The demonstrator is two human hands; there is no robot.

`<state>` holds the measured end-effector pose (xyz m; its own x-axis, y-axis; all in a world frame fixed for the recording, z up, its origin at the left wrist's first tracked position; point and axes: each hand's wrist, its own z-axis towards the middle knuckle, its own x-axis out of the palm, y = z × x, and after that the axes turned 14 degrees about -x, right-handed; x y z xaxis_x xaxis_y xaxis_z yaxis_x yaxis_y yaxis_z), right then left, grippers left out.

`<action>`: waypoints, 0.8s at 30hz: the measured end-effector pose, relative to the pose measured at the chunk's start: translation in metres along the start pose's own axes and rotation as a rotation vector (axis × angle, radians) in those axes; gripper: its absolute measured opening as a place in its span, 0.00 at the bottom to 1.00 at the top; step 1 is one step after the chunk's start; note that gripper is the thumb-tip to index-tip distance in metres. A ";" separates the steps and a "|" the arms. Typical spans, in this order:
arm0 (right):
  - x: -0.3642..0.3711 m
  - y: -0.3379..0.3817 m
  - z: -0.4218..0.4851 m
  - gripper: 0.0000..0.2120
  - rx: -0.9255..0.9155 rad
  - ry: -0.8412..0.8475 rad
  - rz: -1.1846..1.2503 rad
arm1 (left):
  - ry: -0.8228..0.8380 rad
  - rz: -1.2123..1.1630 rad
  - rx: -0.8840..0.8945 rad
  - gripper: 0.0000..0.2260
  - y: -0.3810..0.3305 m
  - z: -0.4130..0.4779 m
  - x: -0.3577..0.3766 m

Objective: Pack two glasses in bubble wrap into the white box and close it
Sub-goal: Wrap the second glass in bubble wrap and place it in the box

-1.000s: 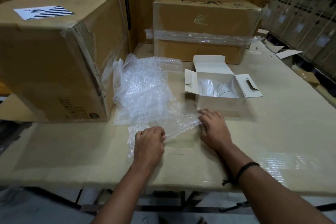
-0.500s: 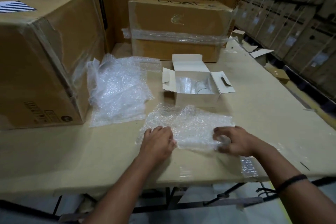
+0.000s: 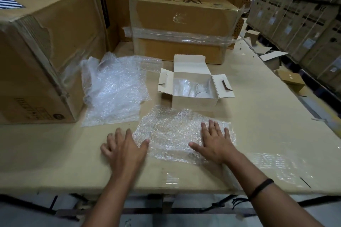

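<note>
Laying-out step: the right hand (image 3: 215, 143) lies flat on the bubble wrap sheet (image 3: 171, 131), the left hand (image 3: 125, 145) flat at its edge, fingers spread, by the near edge of the tabletop (image 3: 258, 116). Just behind, the open white box (image 3: 193, 102) holds the bare glasses (image 3: 190, 87); next, likely lifting one onto the sheet

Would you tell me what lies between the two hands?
In the head view, the flat bubble wrap sheet spans the gap between left hand and right hand.
</note>
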<state>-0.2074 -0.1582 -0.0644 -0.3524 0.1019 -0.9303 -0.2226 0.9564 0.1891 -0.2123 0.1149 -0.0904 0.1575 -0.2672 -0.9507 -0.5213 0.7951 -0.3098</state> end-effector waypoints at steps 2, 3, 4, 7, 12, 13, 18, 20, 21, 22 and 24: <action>-0.003 0.000 0.002 0.57 -0.037 0.101 -0.012 | -0.002 -0.007 -0.014 0.27 0.002 0.000 0.000; -0.005 -0.001 0.003 0.58 -0.045 0.136 -0.017 | -0.020 -0.037 -0.005 0.21 0.001 0.000 0.000; -0.009 -0.001 0.006 0.56 -0.044 0.147 -0.011 | -0.034 -0.088 0.005 0.15 -0.002 0.000 -0.002; -0.019 -0.002 0.021 0.45 -0.016 0.109 0.022 | 0.020 -0.502 -0.038 0.03 -0.014 -0.005 -0.012; -0.042 0.015 0.036 0.18 -0.028 -0.440 0.355 | 0.072 -1.023 -0.005 0.12 -0.037 -0.020 -0.030; -0.049 0.022 0.036 0.17 -0.010 -0.526 0.540 | 0.084 -1.024 0.052 0.13 -0.038 -0.024 -0.028; -0.054 0.049 0.053 0.17 -0.024 -0.345 0.423 | 0.133 -1.003 0.153 0.20 -0.036 -0.041 -0.010; -0.031 0.051 0.059 0.26 -0.069 -0.228 0.154 | 0.101 -1.063 0.014 0.17 -0.034 -0.036 -0.007; -0.019 0.049 0.062 0.31 -0.108 -0.174 0.100 | 0.084 -1.095 -0.048 0.15 -0.032 -0.032 -0.006; -0.010 0.048 0.061 0.34 -0.165 -0.138 0.100 | 0.077 -1.123 -0.093 0.13 -0.029 -0.026 -0.004; -0.004 0.041 0.057 0.36 -0.295 -0.156 0.286 | 0.091 -1.150 -0.180 0.10 -0.027 -0.017 -0.003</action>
<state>-0.1635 -0.1038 -0.0711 -0.3011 0.4132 -0.8594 -0.3943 0.7667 0.5067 -0.2135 0.0853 -0.0788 0.5578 -0.8234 -0.1042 -0.2231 -0.0279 -0.9744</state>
